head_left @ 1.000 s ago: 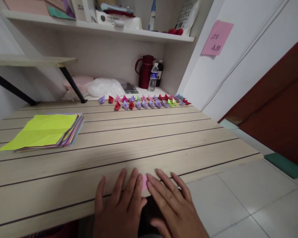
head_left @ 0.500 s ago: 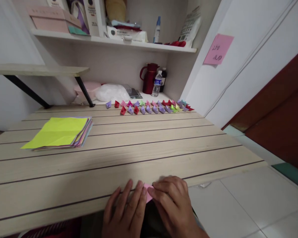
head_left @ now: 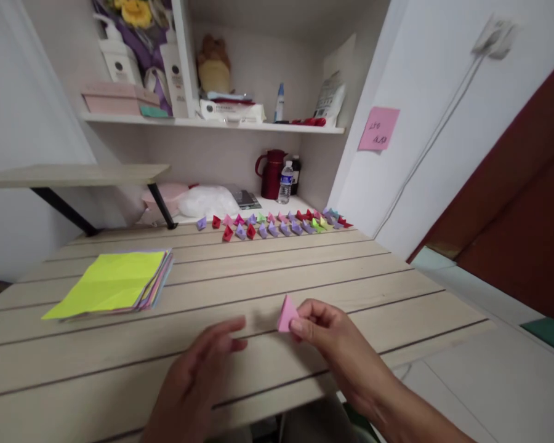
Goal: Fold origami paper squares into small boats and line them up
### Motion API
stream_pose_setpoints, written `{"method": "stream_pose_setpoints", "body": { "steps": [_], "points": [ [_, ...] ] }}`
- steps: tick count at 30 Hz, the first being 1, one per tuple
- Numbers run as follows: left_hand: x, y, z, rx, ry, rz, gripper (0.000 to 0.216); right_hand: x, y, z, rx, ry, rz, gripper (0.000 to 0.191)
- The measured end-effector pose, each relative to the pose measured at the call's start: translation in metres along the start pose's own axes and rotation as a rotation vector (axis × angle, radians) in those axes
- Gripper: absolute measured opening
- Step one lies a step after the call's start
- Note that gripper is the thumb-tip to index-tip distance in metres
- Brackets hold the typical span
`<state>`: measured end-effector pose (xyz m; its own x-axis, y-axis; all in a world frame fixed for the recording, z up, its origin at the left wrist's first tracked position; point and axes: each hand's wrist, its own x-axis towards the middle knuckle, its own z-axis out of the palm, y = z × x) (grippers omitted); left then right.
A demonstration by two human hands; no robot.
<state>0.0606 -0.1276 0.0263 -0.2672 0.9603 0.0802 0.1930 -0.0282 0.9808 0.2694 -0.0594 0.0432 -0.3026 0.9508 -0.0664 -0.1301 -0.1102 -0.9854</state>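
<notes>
Between the thumb and fingers of my right hand [head_left: 325, 326] is a small folded piece of pink paper [head_left: 285, 315], triangular in shape and held above the table. My left hand [head_left: 203, 363] hangs to its left, slightly blurred, with its fingers apart and nothing in them. At the far side of the table stand rows of small folded paper boats [head_left: 272, 229] in purple, red, pink, green and yellow. A stack of square paper [head_left: 115, 283] with a yellow sheet on top lies on the left.
The slatted wooden table [head_left: 240, 277] ends at the right above a tiled floor. A small raised shelf [head_left: 83, 175] on black legs stands at the back left. Behind the boats are a plastic bag [head_left: 207, 202], a red jug [head_left: 272, 175] and a water bottle [head_left: 285, 183].
Both hands have lifted from the table's front edge and moved apart. The right one has carried the pink paper up and forward; the left has let go. The camera view has tilted upward.
</notes>
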Motion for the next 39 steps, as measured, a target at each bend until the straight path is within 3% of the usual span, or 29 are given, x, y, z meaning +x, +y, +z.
{"method": "stream_pose_setpoints", "body": {
  "steps": [3, 6, 11, 16, 21, 26, 39],
  "points": [
    [0.048, 0.012, 0.006, -0.422, 0.027, -0.319, 0.044, 0.041, -0.013, 0.014, 0.313, -0.069, 0.140, 0.037],
    [0.094, 0.021, 0.015, -0.609, -0.012, -0.478, 0.044, 0.082, -0.016, 0.028, 0.344, -0.063, 0.135, 0.041],
    [0.141, 0.016, 0.024, -0.606, -0.013, -0.368, 0.051, 0.138, -0.007, 0.046, 0.367, -0.025, 0.075, 0.045],
    [0.171, -0.011, 0.030, -0.552, 0.052, -0.218, 0.073, 0.155, 0.010, 0.056, 0.421, -0.049, 0.021, 0.041],
    [0.175, -0.032, 0.039, -0.499, 0.062, -0.148, 0.063, 0.155, 0.020, 0.052, 0.467, -0.084, 0.011, 0.035],
    [0.164, -0.032, 0.039, -0.473, 0.007, -0.161, 0.034, 0.152, 0.021, 0.047, 0.464, -0.116, -0.003, 0.032],
    [0.156, -0.025, 0.042, -0.807, 0.003, -0.319, 0.038, 0.143, 0.012, 0.041, 0.321, -0.208, -0.008, 0.041]
  ]
}}
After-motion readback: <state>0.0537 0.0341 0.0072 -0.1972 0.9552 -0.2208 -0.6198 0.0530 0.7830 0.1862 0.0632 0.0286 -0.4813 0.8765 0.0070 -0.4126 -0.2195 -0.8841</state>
